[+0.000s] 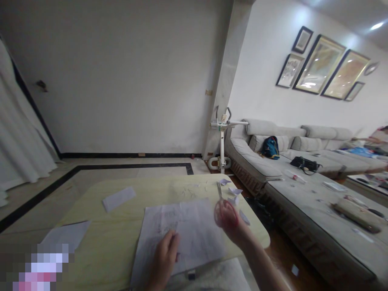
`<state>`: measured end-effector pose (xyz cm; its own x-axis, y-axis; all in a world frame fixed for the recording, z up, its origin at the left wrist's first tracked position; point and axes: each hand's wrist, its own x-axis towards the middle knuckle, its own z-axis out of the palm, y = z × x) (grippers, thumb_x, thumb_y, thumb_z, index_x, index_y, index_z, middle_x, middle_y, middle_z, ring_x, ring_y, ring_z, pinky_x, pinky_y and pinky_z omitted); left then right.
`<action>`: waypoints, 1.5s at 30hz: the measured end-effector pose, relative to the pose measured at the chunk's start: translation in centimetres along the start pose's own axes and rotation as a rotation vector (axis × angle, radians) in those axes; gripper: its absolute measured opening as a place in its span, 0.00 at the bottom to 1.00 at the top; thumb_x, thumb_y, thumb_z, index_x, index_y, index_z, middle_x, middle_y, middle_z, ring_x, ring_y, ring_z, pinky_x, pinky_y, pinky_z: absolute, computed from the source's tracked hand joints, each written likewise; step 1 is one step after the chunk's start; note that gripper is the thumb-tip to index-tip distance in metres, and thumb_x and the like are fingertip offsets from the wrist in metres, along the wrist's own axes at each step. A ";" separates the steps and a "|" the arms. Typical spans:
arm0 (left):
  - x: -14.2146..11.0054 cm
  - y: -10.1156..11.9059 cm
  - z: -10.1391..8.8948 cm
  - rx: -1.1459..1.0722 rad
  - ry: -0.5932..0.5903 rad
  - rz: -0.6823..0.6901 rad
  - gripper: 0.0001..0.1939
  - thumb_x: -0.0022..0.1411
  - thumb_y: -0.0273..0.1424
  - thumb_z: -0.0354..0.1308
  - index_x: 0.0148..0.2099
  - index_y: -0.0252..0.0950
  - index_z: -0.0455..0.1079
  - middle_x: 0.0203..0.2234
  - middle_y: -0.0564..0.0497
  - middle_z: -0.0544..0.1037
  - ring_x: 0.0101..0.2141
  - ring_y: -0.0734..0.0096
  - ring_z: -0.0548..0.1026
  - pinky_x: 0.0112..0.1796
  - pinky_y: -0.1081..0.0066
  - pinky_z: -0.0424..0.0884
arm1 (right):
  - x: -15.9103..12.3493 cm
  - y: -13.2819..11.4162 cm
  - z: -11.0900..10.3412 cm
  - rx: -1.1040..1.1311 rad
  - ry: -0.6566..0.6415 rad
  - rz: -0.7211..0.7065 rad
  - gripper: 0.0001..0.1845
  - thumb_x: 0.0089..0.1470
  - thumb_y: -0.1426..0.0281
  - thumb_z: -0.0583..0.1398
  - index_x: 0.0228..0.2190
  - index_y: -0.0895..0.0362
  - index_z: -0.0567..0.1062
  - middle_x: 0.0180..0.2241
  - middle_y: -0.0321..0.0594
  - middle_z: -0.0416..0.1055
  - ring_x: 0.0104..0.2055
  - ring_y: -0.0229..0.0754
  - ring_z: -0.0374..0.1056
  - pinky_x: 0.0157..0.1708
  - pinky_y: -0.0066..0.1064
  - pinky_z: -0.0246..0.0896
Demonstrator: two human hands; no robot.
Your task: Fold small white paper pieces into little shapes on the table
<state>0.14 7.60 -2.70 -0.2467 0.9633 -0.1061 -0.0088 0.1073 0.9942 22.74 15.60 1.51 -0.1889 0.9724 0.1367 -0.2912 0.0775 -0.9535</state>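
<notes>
My left hand (165, 254) rests on a large sheet of white paper (188, 230) lying on a pale yellow table (121, 230), fingers curled and pressed on the sheet's near edge. Over the sheet's right side, my right hand (232, 224) is raised and blurred by motion. It grips red-handled scissors (223, 210) whose blades point away from me. Small paper scraps (233, 192) lie beyond the scissors near the table's far right corner.
A folded white slip (119, 198) and another sheet (68, 235) lie on the table's left. A long grey sofa (303, 190) with bags stands to the right, an exercise bike (221, 141) behind the table. Another person's arm (376, 139) shows at far right.
</notes>
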 end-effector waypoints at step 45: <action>-0.5 0.1 -0.3 0.031 0.061 -0.025 0.17 0.51 0.46 0.59 0.32 0.38 0.75 0.22 0.48 0.76 0.27 0.63 0.76 0.26 0.72 0.73 | 14.2 1.9 0.6 -1.728 0.058 0.282 0.20 0.55 0.61 0.54 0.37 0.62 0.78 0.39 0.58 0.77 0.42 0.53 0.74 0.35 0.33 0.63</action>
<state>-0.08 7.08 -2.57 -0.3056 0.9434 -0.1285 0.0139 0.1394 0.9901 18.94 29.40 1.76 -0.0116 0.9991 -0.0407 0.9933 0.0068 -0.1152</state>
